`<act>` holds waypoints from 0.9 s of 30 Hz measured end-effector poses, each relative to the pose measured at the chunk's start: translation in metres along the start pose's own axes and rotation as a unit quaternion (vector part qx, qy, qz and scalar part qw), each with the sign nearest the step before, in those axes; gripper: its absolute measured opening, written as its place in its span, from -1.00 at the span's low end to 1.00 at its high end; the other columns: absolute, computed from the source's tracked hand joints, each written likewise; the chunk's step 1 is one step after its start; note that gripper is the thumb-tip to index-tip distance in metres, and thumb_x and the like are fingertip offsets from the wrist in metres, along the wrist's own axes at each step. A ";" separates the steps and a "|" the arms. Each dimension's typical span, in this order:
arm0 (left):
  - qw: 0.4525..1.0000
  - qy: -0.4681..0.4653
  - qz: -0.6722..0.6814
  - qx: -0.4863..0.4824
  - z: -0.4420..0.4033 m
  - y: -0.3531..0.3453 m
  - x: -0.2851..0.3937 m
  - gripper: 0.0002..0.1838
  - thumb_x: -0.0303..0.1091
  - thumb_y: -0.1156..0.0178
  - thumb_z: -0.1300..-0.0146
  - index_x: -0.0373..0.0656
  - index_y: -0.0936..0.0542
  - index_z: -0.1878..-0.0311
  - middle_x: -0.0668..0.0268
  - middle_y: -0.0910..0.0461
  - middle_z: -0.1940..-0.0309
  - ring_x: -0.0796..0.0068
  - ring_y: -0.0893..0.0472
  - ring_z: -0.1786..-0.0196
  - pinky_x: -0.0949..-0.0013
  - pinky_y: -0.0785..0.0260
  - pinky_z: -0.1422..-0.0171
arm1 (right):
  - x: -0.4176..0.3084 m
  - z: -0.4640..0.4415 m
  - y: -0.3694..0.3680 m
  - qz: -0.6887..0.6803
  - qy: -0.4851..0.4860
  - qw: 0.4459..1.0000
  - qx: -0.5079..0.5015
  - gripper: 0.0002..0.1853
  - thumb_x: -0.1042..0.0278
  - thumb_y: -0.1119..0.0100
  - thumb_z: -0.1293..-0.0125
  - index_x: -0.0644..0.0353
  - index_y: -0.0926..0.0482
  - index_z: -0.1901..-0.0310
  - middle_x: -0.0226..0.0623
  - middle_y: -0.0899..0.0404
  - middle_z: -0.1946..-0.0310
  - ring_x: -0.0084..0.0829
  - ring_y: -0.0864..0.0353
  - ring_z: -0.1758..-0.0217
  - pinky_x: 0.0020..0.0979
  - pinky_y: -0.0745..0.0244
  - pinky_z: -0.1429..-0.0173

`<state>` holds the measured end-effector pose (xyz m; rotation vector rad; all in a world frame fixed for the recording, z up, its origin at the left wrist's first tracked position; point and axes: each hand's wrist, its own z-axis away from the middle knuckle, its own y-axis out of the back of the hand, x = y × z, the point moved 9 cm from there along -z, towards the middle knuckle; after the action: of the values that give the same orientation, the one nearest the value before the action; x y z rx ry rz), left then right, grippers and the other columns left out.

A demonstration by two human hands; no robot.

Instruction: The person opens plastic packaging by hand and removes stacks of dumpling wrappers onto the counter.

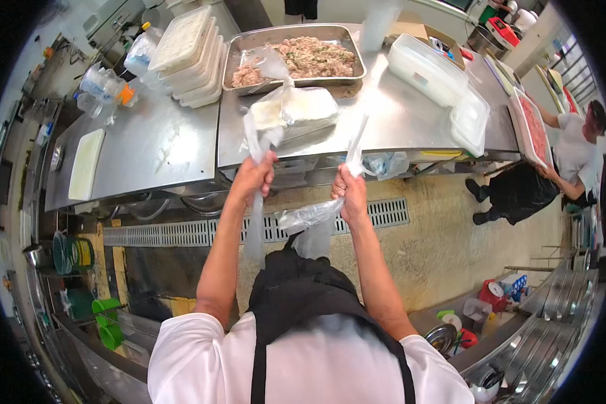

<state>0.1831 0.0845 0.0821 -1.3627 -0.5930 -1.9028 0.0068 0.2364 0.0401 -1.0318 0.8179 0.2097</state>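
Observation:
My left hand [254, 177] is closed around a strip of clear plastic [254, 232] that hangs below the fist and also sticks up above it. Clear plastic bag material [313, 225] is gripped in my right hand [350, 194], bunched at the top and drooping from the fist. Both fists are in front of the steel table's near edge. Just beyond them, a plastic-wrapped pale block [303, 108] lies on the table. Behind it stands a metal tray [295, 30] of ground meat mixture [310, 57], with some clear plastic over its front side.
Stacked lidded containers [190, 57] and plastic bottles [108, 87] stand left, near a white board [86, 163]. A clear container [427, 69] and lid [470, 121] lie right. A co-worker [581, 141] holds a tray of meat [533, 128]. A floor drain [161, 233] runs below.

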 end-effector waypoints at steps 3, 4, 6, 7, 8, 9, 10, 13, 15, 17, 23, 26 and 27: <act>1.000 0.004 0.014 0.007 0.001 -0.001 0.012 -0.51 0.19 -0.01 -0.44 -0.10 -0.41 -0.03 0.46 -0.41 0.64 0.69 -0.35 0.72 0.55 -0.20 0.69 | 0.011 0.000 -0.017 0.044 -0.009 0.999 0.006 -0.74 0.04 0.01 -0.53 0.04 -0.45 0.03 -0.61 -0.23 0.60 -0.70 -0.16 0.63 -0.59 -0.18 0.52; 1.000 0.000 0.005 0.014 -0.001 -0.009 0.007 -0.46 0.23 -0.02 -0.41 -0.12 -0.41 -0.03 0.43 -0.46 0.59 0.66 -0.42 0.67 0.54 -0.27 0.64 | 0.018 0.001 -0.028 0.066 -0.002 0.998 0.016 -0.72 0.02 0.01 -0.53 0.05 -0.44 0.02 -0.62 -0.20 0.59 -0.73 -0.13 0.61 -0.60 -0.14 0.53; 0.999 -0.032 -0.032 0.004 -0.003 -0.032 0.000 -0.30 0.34 -0.04 -0.34 -0.21 -0.42 -0.10 0.23 -0.62 0.29 0.51 -0.64 0.31 0.45 -0.51 0.30 | 0.042 -0.009 -0.026 0.121 0.015 0.993 -0.011 -0.66 0.08 0.03 -0.53 0.17 -0.44 -0.09 -0.39 -0.45 0.49 -0.47 -0.39 0.59 -0.41 -0.31 0.51; 0.996 -0.044 -0.083 -0.003 -0.004 -0.044 -0.006 -0.23 0.34 -0.02 -0.35 -0.26 -0.39 -0.22 0.18 -0.60 0.08 0.42 -0.60 0.03 0.34 -0.51 0.03 | 0.048 -0.008 -0.029 0.123 0.012 0.992 -0.017 -0.66 0.08 0.03 -0.53 0.17 -0.44 -0.09 -0.39 -0.45 0.49 -0.47 -0.39 0.59 -0.41 -0.31 0.51; 0.994 -0.082 -0.036 -0.055 -0.005 -0.065 -0.009 -0.20 0.29 -0.07 -0.36 -0.30 -0.35 -0.30 0.22 -0.57 -0.01 0.42 -0.53 -0.09 0.29 -0.46 -0.07 | 0.038 -0.003 -0.040 0.371 0.112 0.921 -0.026 -0.65 0.16 0.04 -0.50 0.23 -0.43 -0.12 -0.15 -0.53 0.39 -0.21 -0.51 0.47 -0.24 -0.40 0.42; 0.989 -0.136 0.023 -0.049 -0.014 -0.071 -0.027 -0.33 0.12 -0.15 -0.39 -0.31 -0.39 -0.28 0.28 -0.56 -0.01 0.46 -0.51 -0.07 0.30 -0.47 -0.05 | 0.033 0.003 -0.056 0.590 0.208 0.780 -0.031 -0.63 0.23 0.05 -0.46 0.30 -0.42 -0.15 0.08 -0.61 0.29 0.05 -0.63 0.35 -0.08 -0.49 0.32; 0.977 -0.207 -0.026 -0.042 -0.003 -0.081 -0.013 -0.42 -0.03 -0.18 -0.40 -0.30 -0.41 -0.26 0.26 -0.57 0.01 0.46 -0.53 -0.05 0.32 -0.46 -0.05 | 0.042 0.006 -0.067 0.617 0.239 0.743 -0.102 -0.63 0.35 0.06 -0.35 0.40 -0.42 -0.10 0.38 -0.55 0.19 0.34 -0.55 0.11 0.14 -0.46 0.10; 0.983 -0.182 -0.011 -0.035 0.001 -0.083 -0.021 -0.60 -0.28 -0.20 -0.39 -0.30 -0.46 -0.18 0.25 -0.59 0.10 0.45 -0.58 0.06 0.34 -0.47 -0.04 | 0.051 0.022 -0.068 0.713 0.180 0.656 -0.174 -0.61 0.36 0.04 -0.31 0.46 -0.41 -0.09 0.36 -0.57 0.29 0.31 -0.57 0.16 0.14 -0.46 0.11; 0.994 -0.086 0.052 -0.040 -0.008 -0.082 -0.050 -0.68 -0.39 -0.19 -0.37 -0.30 -0.48 -0.13 0.25 -0.60 0.18 0.44 -0.61 0.15 0.34 -0.48 -0.02 | 0.067 0.031 -0.061 0.755 0.079 0.629 -0.166 -0.59 0.44 0.02 -0.25 0.44 -0.40 -0.11 0.30 -0.59 0.29 0.30 -0.59 0.19 0.16 -0.46 0.13; 0.966 -0.075 0.248 0.021 -0.021 -0.068 -0.065 -0.80 -0.48 -0.15 -0.34 -0.30 -0.51 0.01 0.29 -0.55 0.39 0.45 -0.59 0.38 0.33 -0.51 0.08 | 0.060 0.049 -0.063 0.714 0.044 0.687 -0.127 -0.54 0.44 -0.03 -0.27 0.36 -0.39 -0.21 0.26 -0.58 0.11 0.20 -0.59 0.04 0.03 -0.51 -0.01; 0.989 -0.103 0.018 0.102 -0.005 -0.019 -0.012 -0.86 -0.41 -0.21 -0.20 -0.27 -0.61 0.23 0.20 -0.61 0.55 0.32 -0.65 0.46 0.22 -0.51 0.32 | 0.067 0.043 -0.010 0.365 -0.032 0.912 -0.183 -0.39 0.22 -0.09 -0.40 0.22 -0.22 -0.42 -0.09 -0.44 -0.27 -0.17 -0.40 -0.35 -0.22 -0.27 -0.40; 0.873 -0.301 -0.369 -0.102 0.016 -0.088 0.015 -0.71 -0.43 -0.19 -0.03 -0.33 -0.59 0.16 -0.07 -0.65 0.42 0.01 -0.68 0.32 0.06 -0.51 0.26 | 0.041 0.034 -0.042 0.180 0.009 0.965 -0.190 -0.39 0.16 -0.12 -0.43 0.22 -0.26 -0.42 -0.23 -0.36 -0.35 -0.30 -0.32 -0.42 -0.28 -0.22 -0.45; 0.855 -0.238 -0.443 -0.131 0.022 -0.104 0.006 -0.65 -0.42 -0.20 0.03 -0.31 -0.60 0.12 -0.13 -0.65 0.35 -0.09 -0.68 0.25 -0.02 -0.50 0.21 | 0.035 0.030 -0.059 0.189 0.027 0.962 -0.195 -0.38 0.15 -0.14 -0.42 0.25 -0.26 -0.41 -0.23 -0.37 -0.35 -0.30 -0.33 -0.41 -0.28 -0.22 -0.46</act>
<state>0.1161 0.1649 0.0986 -1.9834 -1.4510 -2.3991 0.0762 0.2232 0.0638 -1.2457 1.0466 0.6937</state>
